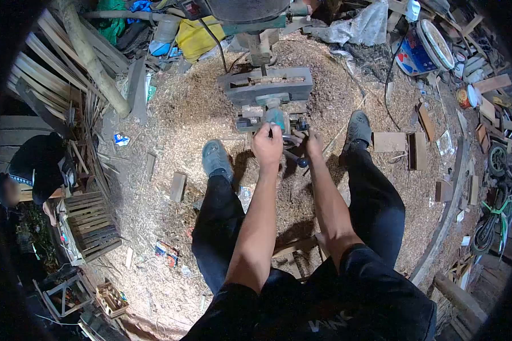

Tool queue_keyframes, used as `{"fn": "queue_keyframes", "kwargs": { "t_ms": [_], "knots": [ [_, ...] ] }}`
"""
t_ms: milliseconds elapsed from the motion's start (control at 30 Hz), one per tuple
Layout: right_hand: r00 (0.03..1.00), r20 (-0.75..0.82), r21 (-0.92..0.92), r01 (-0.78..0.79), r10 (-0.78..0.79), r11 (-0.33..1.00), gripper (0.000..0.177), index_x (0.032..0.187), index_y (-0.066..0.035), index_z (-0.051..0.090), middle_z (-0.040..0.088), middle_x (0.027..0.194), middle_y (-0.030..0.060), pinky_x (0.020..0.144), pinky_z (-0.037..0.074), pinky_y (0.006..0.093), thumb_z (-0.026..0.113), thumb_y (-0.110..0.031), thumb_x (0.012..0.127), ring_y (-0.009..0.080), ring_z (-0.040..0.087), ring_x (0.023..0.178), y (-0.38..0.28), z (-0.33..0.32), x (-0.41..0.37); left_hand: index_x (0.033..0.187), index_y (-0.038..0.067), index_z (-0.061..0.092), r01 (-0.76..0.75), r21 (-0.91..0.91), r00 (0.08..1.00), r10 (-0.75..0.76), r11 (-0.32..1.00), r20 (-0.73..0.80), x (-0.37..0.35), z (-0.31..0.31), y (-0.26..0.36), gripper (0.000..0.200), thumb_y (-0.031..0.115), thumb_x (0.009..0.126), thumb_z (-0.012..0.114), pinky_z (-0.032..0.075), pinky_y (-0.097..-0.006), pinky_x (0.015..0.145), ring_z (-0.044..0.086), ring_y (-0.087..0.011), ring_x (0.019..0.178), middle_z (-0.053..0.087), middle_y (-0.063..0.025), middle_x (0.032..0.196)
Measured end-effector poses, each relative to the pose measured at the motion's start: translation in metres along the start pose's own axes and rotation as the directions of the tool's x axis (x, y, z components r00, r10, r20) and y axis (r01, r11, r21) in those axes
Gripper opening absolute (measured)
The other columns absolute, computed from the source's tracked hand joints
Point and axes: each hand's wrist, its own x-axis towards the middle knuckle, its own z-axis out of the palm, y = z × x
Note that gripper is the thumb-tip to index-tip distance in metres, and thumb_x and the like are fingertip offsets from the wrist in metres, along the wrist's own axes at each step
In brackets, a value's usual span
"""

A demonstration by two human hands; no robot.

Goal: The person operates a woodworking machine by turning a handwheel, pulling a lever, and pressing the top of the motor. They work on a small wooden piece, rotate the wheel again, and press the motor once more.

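Hands [267, 146] [314, 143] at machine [274, 117]; bucket [413, 55] well apart.

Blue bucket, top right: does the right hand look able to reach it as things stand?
Probably not: the right hand is at the machine, and the bucket lies beyond the right shoe, so a step seems needed.

Machine [272, 88] ahead, between the shoes [216, 158]; bucket [424, 50] beyond, right; slatted crate [91, 226] left; bicycle [492, 221] far right.
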Motion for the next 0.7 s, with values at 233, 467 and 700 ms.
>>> {"fn": "queue_keyframes", "kwargs": {
  "t_ms": [233,467,700],
  "knots": [
    [0.999,0.007,-0.043,-0.038,0.039,0.998,0.050,0.119,0.006,0.046,0.067,0.099,0.0221,0.069,0.056,0.0357,0.054,-0.039,0.099,0.0270,0.069,0.079,0.019,-0.010,0.011,0.075,-0.001,0.059,0.005,0.024,1.000,-0.005,1.000,0.009,0.001,0.005,-0.015,0.027,0.023,0.087,0.056,0.046,-0.0435,0.060,0.055,-0.0346,0.059,0.057,-0.0241,0.066],
    [0.991,0.064,0.032,-0.121,0.119,0.992,0.058,0.125,0.007,0.046,0.065,0.095,0.0158,0.074,0.055,0.0302,0.054,-0.044,0.098,0.0209,0.065,0.085,0.034,-0.029,0.029,0.075,-0.001,0.060,-0.013,0.066,1.000,0.014,0.998,-0.017,0.001,0.002,-0.006,0.026,0.023,0.087,0.057,0.046,-0.0437,0.059,0.058,-0.0345,0.059,0.058,-0.0232,0.066],
    [0.994,-0.083,-0.055,0.064,-0.069,0.996,0.053,0.118,0.005,0.051,0.062,0.090,0.0103,0.064,0.049,0.0285,0.059,-0.042,0.096,0.0159,0.060,0.074,0.027,-0.013,0.015,0.073,0.001,0.060,0.010,0.039,1.000,-0.009,0.999,-0.021,0.001,0.003,-0.008,0.026,0.023,0.086,0.059,0.046,-0.0486,0.060,0.060,-0.0434,0.065,0.059,-0.0241,0.068]
  ]
}}
